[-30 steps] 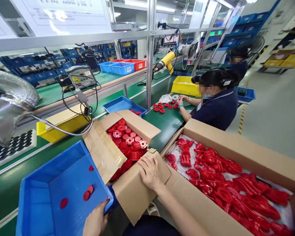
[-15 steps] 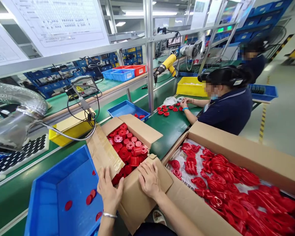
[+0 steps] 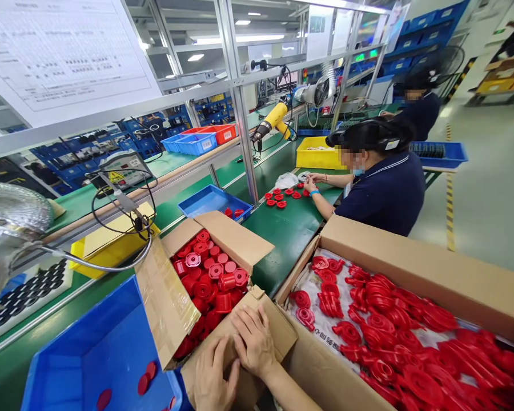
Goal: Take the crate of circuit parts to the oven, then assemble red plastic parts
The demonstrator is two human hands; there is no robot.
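While the left hand (image 3: 212,379) and right hand (image 3: 253,342) press flat, fingers spread, on its near flap, the small carton (image 3: 235,242) of red parts (image 3: 205,274) sits at the worktop's near edge, seemingly ungripped.

We see red parts (image 3: 209,277) in a brown box (image 3: 235,237), a blue bin (image 3: 89,348), a green bench (image 3: 282,228).
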